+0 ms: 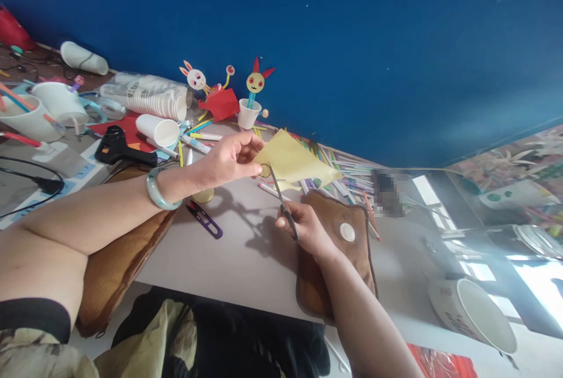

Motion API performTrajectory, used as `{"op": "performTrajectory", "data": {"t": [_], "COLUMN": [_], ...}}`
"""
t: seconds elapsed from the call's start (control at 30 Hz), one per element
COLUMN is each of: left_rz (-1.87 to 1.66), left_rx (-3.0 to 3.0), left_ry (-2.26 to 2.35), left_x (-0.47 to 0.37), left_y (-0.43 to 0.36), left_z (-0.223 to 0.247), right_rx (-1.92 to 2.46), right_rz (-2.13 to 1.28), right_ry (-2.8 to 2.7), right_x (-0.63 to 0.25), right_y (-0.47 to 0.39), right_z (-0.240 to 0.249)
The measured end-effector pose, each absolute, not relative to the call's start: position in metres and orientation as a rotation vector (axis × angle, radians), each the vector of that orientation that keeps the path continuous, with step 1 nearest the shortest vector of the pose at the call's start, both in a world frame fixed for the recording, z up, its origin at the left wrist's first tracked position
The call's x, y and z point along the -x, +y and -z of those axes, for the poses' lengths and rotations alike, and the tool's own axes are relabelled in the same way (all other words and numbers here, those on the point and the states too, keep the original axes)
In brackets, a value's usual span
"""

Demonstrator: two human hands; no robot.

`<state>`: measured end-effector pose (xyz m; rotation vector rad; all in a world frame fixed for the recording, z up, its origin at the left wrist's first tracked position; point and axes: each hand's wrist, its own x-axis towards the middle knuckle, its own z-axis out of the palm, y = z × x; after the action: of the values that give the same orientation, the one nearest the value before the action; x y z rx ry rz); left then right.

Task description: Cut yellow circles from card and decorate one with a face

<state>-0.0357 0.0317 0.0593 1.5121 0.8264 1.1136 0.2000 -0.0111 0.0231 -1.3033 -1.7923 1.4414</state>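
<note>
My left hand (235, 158) pinches the left edge of a sheet of yellow paper (292, 158), held up above the table. A small circle is outlined on the paper close to my left thumb. In my right hand (303, 225) is a pair of scissors (282, 209), its fingers in the handles and its blades against the paper beside that circle. Under my left wrist lie a purple thread snipper (206, 220) and a round yellow disc (203, 195). My right forearm passes over a brown cushion-like pad (316, 272) that carries a white round cap (347, 232).
Two paper puppets, a white rabbit (196, 78) and a yellow face (255, 82) in a cup, stand by the blue wall. A black glue gun (121, 148), stacked paper cups (149, 99) and pens crowd the left. A white bowl (472, 313) stands at right.
</note>
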Motion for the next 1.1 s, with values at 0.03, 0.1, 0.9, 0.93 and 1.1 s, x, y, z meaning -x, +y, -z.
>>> {"op": "performTrajectory", "data": {"t": [0.03,0.1,0.9,0.93,1.1], "left_rz": [-1.116,-1.116,-1.094,-1.086,-1.012], "left_rx": [-1.514,-1.522,-1.47,-1.467,-1.521], "left_ry": [0.832,0.831,0.828,0.814,0.791], "left_x": [0.0358,0.0358,0.0348,0.0347,0.0354], "left_y": [0.0319,0.0322,0.0312,0.0313,0.0313], "left_z": [-0.0589,-0.0585,-0.0633,-0.0626,-0.0632], "right_rx": [1.308,1.313,1.281,1.274,1.271], "right_rz": [-1.444,-1.445,-1.446,-1.448,-1.448], "right_ry": [-1.793,-1.793,-1.789,-1.785,-1.774], "right_x": [-0.1999,-0.1997,-0.1999,-0.1998,-0.1995], "right_y": [-0.0112,-0.0113,-0.0117,-0.0115,-0.0107], "right_z": [-0.0234,-0.0237,-0.0194,-0.0189,-0.0188]}}
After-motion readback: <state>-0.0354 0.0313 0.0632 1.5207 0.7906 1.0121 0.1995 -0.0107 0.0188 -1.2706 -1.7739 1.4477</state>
